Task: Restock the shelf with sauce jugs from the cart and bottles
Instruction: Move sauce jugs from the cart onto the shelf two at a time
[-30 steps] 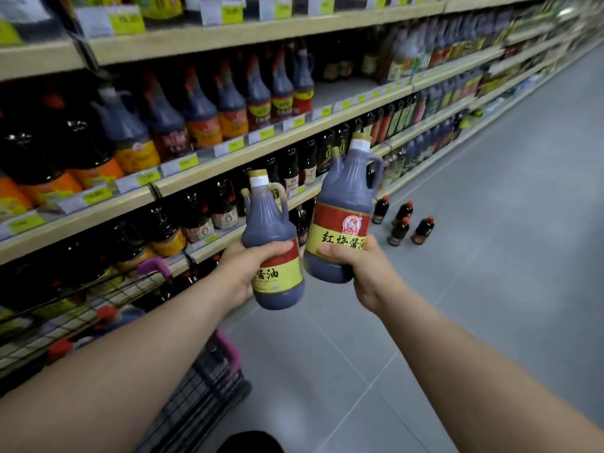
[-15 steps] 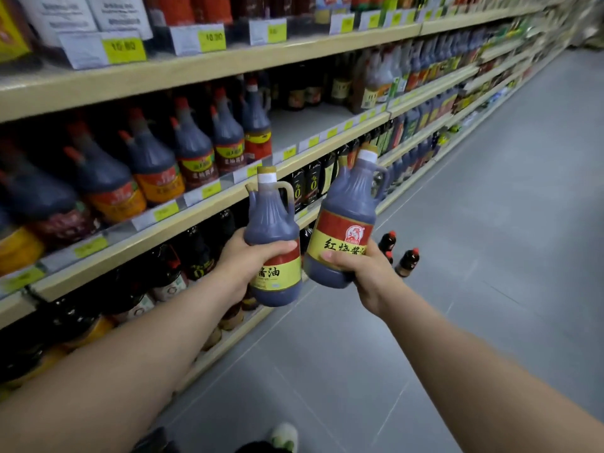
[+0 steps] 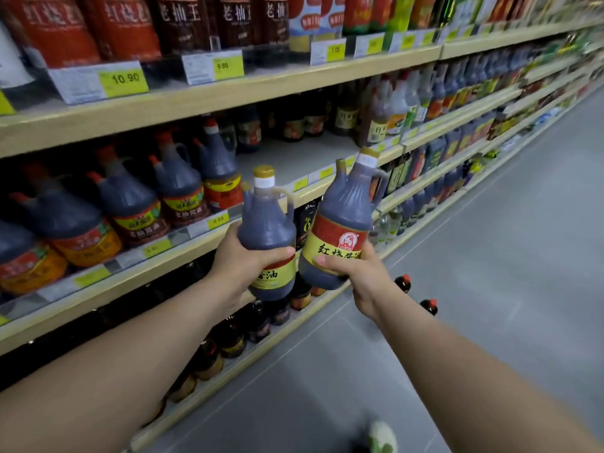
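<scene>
Left grip: the left grip [image 3: 243,259] is wrapped round the lower body of the smaller jug [image 3: 266,223], thumb lying across the yellow label, and holds it upright.
Right grip: the right grip [image 3: 362,276] holds the larger jug [image 3: 343,217] near its base, fingertips curled onto the label. This jug leans, its cap tipped right and toward the shelf.
Where the jugs are: both hang in the air just in front of the middle shelf [image 3: 196,232], side by side and seemingly touching. The bare gap [image 3: 294,158] lies just beyond them, right of the stocked jugs [image 3: 176,191].
Risk, slip: each heavy jug is held by its smooth body and not by its handle, so a loosened hold could drop it onto the floor [image 3: 490,289].
Risk, knock: the leaning jug could catch the shelf lip, or nudge the end jug of the stocked row, if pushed in at this angle.
Risk, underfoot: small bottles [image 3: 402,282] stand on the floor near the right wrist, where a step could tip them.
Change: compared with half a second ago, both jugs sit higher and nearer the gap, the larger one leans further, and the view has swung up onto the top shelf's price tags [image 3: 124,81].
</scene>
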